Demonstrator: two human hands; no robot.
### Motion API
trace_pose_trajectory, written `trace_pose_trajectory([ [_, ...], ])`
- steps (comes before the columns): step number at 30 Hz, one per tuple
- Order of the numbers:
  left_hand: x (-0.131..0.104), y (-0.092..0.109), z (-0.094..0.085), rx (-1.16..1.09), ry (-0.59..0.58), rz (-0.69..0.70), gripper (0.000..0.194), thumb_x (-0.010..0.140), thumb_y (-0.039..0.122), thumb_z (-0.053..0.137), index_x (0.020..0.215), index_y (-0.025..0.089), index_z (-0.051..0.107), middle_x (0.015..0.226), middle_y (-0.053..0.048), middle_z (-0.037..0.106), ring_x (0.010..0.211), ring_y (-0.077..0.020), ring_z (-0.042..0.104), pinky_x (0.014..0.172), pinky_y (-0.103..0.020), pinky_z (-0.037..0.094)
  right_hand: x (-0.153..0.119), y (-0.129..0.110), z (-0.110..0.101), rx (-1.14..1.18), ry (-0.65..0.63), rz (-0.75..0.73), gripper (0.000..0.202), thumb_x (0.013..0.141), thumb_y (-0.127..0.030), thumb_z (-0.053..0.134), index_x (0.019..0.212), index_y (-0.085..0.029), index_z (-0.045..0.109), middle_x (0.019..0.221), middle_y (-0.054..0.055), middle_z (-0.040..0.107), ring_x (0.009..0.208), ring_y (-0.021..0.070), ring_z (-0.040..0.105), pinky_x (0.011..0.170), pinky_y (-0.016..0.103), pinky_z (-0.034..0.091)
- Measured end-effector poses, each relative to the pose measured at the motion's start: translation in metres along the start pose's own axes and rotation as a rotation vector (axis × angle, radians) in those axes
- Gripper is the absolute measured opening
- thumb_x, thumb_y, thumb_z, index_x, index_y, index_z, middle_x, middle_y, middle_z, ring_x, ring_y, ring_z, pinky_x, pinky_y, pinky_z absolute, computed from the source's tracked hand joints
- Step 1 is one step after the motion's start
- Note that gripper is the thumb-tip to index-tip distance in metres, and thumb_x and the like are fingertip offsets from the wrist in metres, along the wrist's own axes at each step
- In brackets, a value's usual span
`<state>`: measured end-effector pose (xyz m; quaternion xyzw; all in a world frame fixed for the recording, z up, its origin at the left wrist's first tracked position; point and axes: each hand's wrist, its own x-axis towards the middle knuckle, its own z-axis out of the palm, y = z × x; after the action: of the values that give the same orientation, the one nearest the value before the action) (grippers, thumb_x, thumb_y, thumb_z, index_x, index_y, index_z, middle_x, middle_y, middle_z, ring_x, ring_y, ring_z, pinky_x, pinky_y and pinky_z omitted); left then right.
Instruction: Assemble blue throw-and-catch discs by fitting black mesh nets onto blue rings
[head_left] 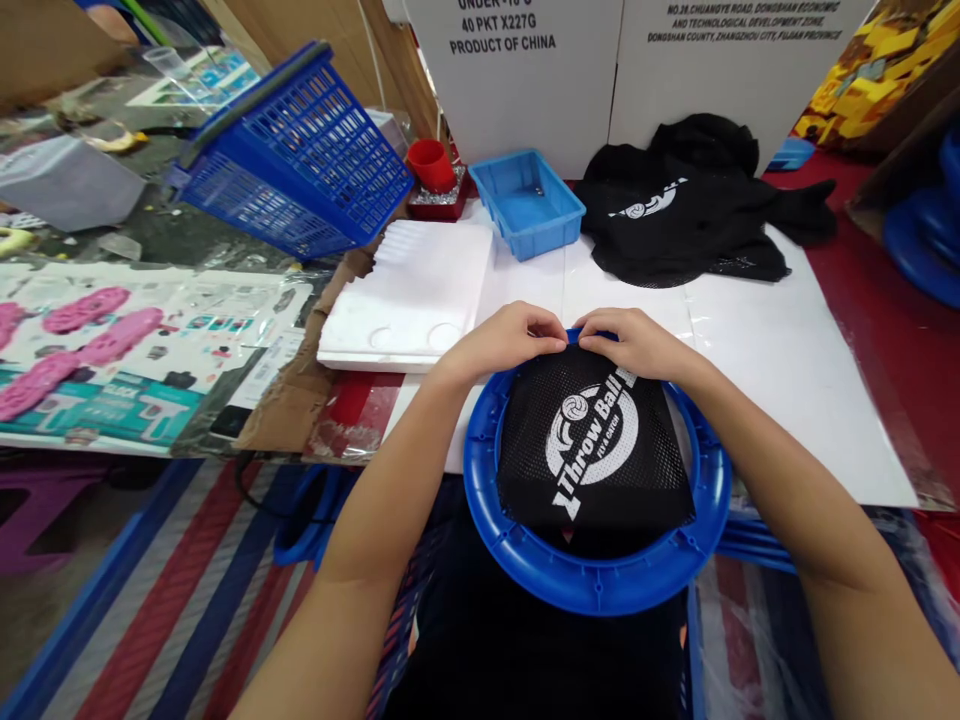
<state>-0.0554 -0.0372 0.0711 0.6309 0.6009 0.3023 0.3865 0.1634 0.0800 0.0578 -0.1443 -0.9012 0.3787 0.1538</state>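
Note:
A blue plastic ring lies over the table's front edge and my lap. Black mesh fabric with white "Throw Ball" print spans its opening, slack along the sides, where gaps show against the ring. At the ring's far rim, my left hand pinches the edge with thumb and fingers. Close beside it, my right hand pinches the same stretch of rim, where the mesh meets the ring. A little blue shows between the fingertips. The fingers hide exactly how the fabric sits there.
More black printed mesh is heaped at the back right. Behind the ring stand a light-blue tray, a red cup and a white foam slab. A blue basket tilts at left. Large white cartons back the table.

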Motion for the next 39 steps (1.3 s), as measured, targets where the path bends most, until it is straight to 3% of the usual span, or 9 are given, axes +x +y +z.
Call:
trace_pose_trajectory([
  [9,0.0,-0.003,-0.004,-0.128,-0.037,-0.058,0.025,0.088,0.029,0.075,0.109,0.017,0.082,0.1,-0.009,0.082,0.097,-0.0234,0.075,0.095,-0.041,0.058,0.0,0.002,0.003,0.067,0.049,0.097,0.016,0.097,-0.026,0.064,0.093,-0.021,0.078,0.116,0.008,0.083,0.11,0.0272,0.074,0.102,0.042,0.052],
  [20,0.0,0.002,0.003,0.012,0.051,-0.046,0.017,0.084,0.024,0.072,0.095,0.016,0.082,0.093,-0.007,0.083,0.09,-0.0219,0.075,0.086,-0.037,0.058,0.006,0.001,0.007,-0.007,0.062,0.156,0.014,0.095,-0.019,0.066,0.086,-0.02,0.078,0.114,0.009,0.082,0.108,0.0267,0.074,0.101,0.041,0.052],
  [32,-0.005,0.007,-0.003,0.24,0.0,0.153,0.022,0.091,0.021,0.064,0.097,0.021,0.084,0.1,-0.005,0.082,0.098,-0.0222,0.072,0.097,-0.038,0.055,0.002,0.003,0.009,-0.007,0.1,0.121,0.016,0.091,-0.016,0.066,0.087,-0.019,0.081,0.111,0.01,0.083,0.105,0.0282,0.075,0.1,0.043,0.054],
  [36,-0.002,0.002,0.0,0.41,0.021,0.272,0.025,0.093,0.018,0.062,0.097,0.025,0.085,0.099,-0.005,0.08,0.101,-0.0244,0.068,0.103,-0.044,0.051,0.002,0.003,0.009,-0.008,0.096,0.122,0.016,0.091,-0.016,0.065,0.088,-0.02,0.08,0.111,0.008,0.083,0.103,0.0262,0.075,0.1,0.04,0.053],
  [39,0.0,-0.001,0.005,0.48,0.046,0.272,0.027,0.093,0.015,0.06,0.097,0.025,0.085,0.1,-0.006,0.08,0.102,-0.0251,0.067,0.105,-0.045,0.05,0.001,0.004,0.009,-0.007,0.092,0.119,0.016,0.092,-0.015,0.065,0.089,-0.02,0.08,0.111,0.008,0.083,0.103,0.0252,0.075,0.101,0.04,0.053],
])
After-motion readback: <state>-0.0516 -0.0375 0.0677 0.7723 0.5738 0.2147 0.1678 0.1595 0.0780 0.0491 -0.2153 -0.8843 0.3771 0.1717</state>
